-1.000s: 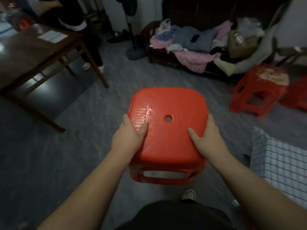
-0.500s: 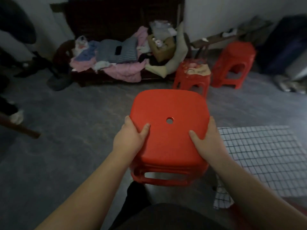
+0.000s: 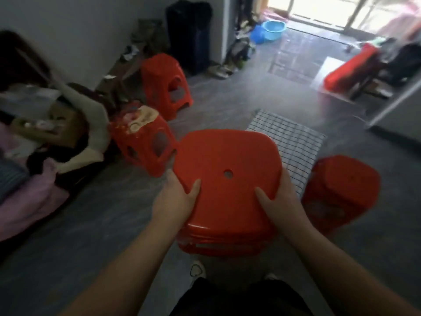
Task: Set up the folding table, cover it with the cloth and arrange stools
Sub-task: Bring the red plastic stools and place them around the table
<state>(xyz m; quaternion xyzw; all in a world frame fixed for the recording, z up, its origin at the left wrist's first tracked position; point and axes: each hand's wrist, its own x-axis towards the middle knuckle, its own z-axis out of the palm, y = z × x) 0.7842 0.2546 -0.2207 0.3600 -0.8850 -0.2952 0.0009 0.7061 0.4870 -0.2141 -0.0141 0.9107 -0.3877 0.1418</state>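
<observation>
I hold a red plastic stool [image 3: 224,160] in front of me, above the floor, its seat with a round centre hole facing up. My left hand [image 3: 175,201] grips its near left edge, thumb on the seat. My right hand [image 3: 281,202] grips its near right edge the same way. Behind the stool stands the table under a white cloth with a dark grid [image 3: 293,142]. Another red stool [image 3: 339,190] stands at the table's right side.
Two more red stools stand to the left, one [image 3: 142,142] with a cloth on its seat, one [image 3: 166,83] by the wall. A sofa piled with clothes [image 3: 34,142] fills the left. A blue basin [image 3: 273,29] and clutter lie at the far doorway. My shoe [image 3: 197,270] shows below.
My view has swung to the right: the sofa slid to the left, and the covered table and the stool beside it came into view. Both hands keep the same grip on the stool.
</observation>
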